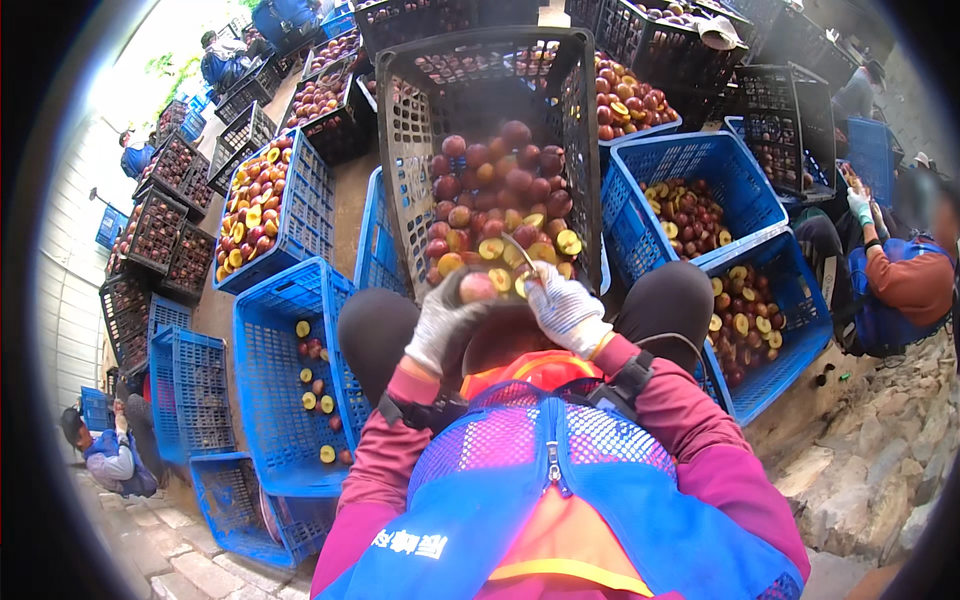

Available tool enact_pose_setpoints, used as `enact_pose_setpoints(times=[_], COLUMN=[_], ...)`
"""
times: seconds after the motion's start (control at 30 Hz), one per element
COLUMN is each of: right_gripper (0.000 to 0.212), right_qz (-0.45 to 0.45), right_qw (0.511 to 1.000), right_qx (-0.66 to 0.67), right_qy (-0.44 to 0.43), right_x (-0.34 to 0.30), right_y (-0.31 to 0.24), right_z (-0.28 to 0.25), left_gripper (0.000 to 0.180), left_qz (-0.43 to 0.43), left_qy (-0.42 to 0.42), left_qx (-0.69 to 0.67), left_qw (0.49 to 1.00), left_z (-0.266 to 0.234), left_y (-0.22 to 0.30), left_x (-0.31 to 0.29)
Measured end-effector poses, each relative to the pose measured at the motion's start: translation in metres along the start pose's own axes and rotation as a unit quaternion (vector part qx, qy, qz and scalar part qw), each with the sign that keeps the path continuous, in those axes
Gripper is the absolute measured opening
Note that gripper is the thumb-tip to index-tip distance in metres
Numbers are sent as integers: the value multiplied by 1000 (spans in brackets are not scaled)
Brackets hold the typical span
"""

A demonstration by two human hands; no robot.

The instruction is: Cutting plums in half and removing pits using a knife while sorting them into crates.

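Note:
My left hand, in a white glove, holds a reddish peach over my lap. In my gloved right hand is a small knife, its blade at the fruit. Right in front of my knees a black crate is tilted toward me, full of whole red peaches and some cut yellow halves.
A blue crate on my left holds a few cut halves. Blue crates on my right hold more cut fruit. Several black and blue crates of peaches stand behind. Another person sits at the right; others sit at the far left. A rocky edge lies at lower right.

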State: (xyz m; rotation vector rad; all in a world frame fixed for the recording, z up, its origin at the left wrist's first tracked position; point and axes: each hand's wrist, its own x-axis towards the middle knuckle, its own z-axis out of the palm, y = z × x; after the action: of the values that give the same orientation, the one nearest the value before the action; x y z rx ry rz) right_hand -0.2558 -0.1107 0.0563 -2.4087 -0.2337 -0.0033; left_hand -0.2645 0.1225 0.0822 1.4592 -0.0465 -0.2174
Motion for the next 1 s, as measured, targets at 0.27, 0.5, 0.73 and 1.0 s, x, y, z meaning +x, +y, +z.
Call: enact_pose_setpoints(times=[0.27, 0.5, 0.73, 1.0], right_gripper=[16, 17, 19, 23], right_qz=[-222, -186, -201, -212], right_qw=[970, 975, 979, 951], right_qx=[29, -102, -29, -222], right_qy=[95, 69, 24, 25], right_x=[-34, -48, -46, -47], right_y=[-48, -46, -43, -40], right_z=[-43, -33, -27, -1], left_gripper=[54, 54, 64, 43], left_qz=[-1, -5, -14, -35], left_qy=[-33, -59, -43, -72], left_qx=[-283, -273, -272, -516], left_qw=[959, 960, 961, 853], left_z=[9, 10, 7, 27], left_y=[34, 25, -2, -5], left_x=[-12, -20, -23, -14])
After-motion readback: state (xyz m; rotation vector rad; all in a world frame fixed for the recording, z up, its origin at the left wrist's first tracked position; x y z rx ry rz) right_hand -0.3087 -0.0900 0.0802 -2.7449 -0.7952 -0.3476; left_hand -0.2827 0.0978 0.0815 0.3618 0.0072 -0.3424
